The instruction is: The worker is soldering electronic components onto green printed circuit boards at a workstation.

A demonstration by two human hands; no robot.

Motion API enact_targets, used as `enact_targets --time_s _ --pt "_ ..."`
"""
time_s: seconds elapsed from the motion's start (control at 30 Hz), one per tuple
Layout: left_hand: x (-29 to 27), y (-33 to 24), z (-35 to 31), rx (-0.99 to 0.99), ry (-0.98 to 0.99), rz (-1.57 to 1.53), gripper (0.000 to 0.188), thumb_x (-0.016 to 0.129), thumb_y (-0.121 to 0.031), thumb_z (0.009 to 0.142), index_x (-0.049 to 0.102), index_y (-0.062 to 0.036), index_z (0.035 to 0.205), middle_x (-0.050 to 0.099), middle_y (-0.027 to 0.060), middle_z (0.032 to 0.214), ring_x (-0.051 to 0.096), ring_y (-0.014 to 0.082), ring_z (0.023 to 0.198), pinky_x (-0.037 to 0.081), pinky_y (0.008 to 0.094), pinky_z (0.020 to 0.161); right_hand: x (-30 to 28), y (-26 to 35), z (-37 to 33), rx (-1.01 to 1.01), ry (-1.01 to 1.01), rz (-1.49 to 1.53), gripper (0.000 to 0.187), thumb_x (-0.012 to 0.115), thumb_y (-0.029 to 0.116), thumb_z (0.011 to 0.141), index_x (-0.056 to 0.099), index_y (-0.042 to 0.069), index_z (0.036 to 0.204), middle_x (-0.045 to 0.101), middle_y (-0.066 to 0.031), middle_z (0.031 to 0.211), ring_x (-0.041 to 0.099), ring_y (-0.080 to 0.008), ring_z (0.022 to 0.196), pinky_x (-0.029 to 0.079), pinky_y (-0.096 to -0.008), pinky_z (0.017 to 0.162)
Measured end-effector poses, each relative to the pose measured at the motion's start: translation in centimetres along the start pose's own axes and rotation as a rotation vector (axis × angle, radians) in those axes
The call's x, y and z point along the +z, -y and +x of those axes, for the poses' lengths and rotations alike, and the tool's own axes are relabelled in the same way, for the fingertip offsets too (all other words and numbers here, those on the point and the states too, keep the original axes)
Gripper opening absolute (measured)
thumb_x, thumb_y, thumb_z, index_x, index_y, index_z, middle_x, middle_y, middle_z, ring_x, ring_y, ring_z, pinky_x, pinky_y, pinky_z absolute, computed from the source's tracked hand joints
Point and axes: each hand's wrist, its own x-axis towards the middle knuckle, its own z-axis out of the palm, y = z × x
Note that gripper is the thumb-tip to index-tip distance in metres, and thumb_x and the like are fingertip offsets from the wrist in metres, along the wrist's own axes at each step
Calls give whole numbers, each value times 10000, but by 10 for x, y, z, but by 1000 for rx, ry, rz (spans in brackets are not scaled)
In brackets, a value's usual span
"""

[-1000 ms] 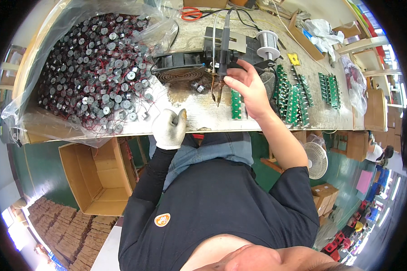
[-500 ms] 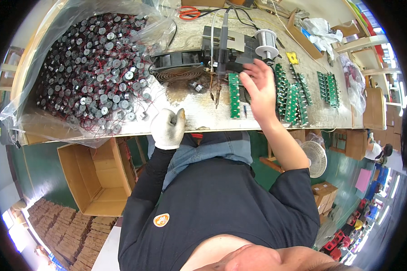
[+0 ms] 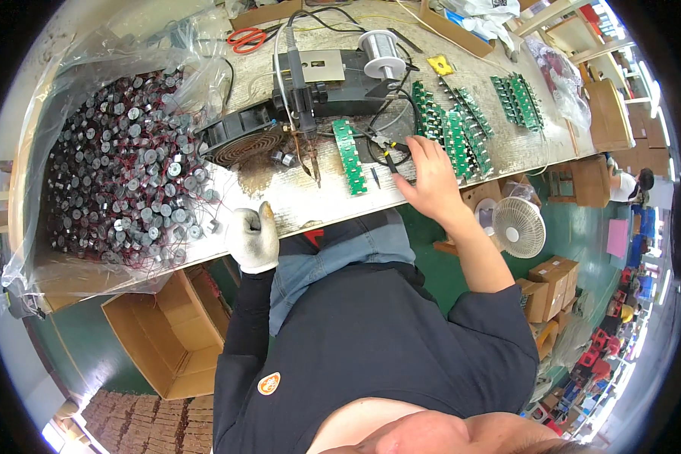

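My left hand (image 3: 253, 239), in a white glove, is closed at the front edge of the bench, thumb pointing up; whatever its curled fingers hold, if anything, is hidden. My bare right hand (image 3: 433, 180) is open over the bench, thumb and fingers apart beside the yellow-and-black handles of small pliers (image 3: 387, 153). To its left lies a strip of green circuit boards (image 3: 349, 157), with a thin dark pin-like tool (image 3: 375, 178) alongside. A soldering iron (image 3: 306, 113) hangs tip down in its stand. More green board strips (image 3: 455, 136) lie beyond my right hand.
Small round buzzer-like parts with red wires (image 3: 129, 174) are heaped in a plastic-lined box at left. A black fan (image 3: 242, 129), solder spool (image 3: 381, 54), red-handled scissors (image 3: 246, 40) and yellow sponge (image 3: 440, 65) stand behind. Below are a cardboard box (image 3: 170, 333) and white fan (image 3: 517, 227).
The view has turned, shifting the bench leftward. My right hand has come down from a raised position to beside the pliers, which now show. My left hand stays closed at the edge.
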Motion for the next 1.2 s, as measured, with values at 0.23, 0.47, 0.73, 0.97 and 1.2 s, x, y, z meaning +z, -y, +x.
enact_targets --time_s 0.23,0.47,0.73,0.97,1.2 --pt "1 1 -1 -14 4 19 346 770 -98 784 464 -75 626 437 58 541 416 205 460 359 320 469 -12 11 22 -9 443 -196 644 655 156 665 485 -71 1243 551 -206 1132 526 -351 1069 425 -433 934" --pt "-3 -2 1 13 13 31 354 766 -85 765 446 -75 615 445 77 555 435 238 457 357 339 462 -18 -4 18 -25 168 94 420 556 129 779 537 -60 1153 563 -208 987 571 -377 908 468 -445 824" --pt "-2 -4 3 20 28 35 350 774 -75 752 447 -77 626 446 79 557 446 247 456 360 341 459 -45 24 18 -43 360 484 306 699 182 814 611 -12 1034 586 -137 877 595 -290 778 472 -362 691" --pt "-1 -3 2 -11 17 25 350 776 -73 747 448 -81 626 447 75 556 449 245 461 361 337 464 -30 28 39 -62 399 560 332 714 225 811 626 -25 1012 595 -150 869 612 -283 784 486 -358 689" --pt "-2 -1 1 -10 10 24 356 781 -68 740 444 -84 625 449 75 560 447 246 461 357 340 463 -31 34 48 -39 450 566 327 719 221 807 643 -27 1007 609 -153 854 617 -281 758 489 -359 678"
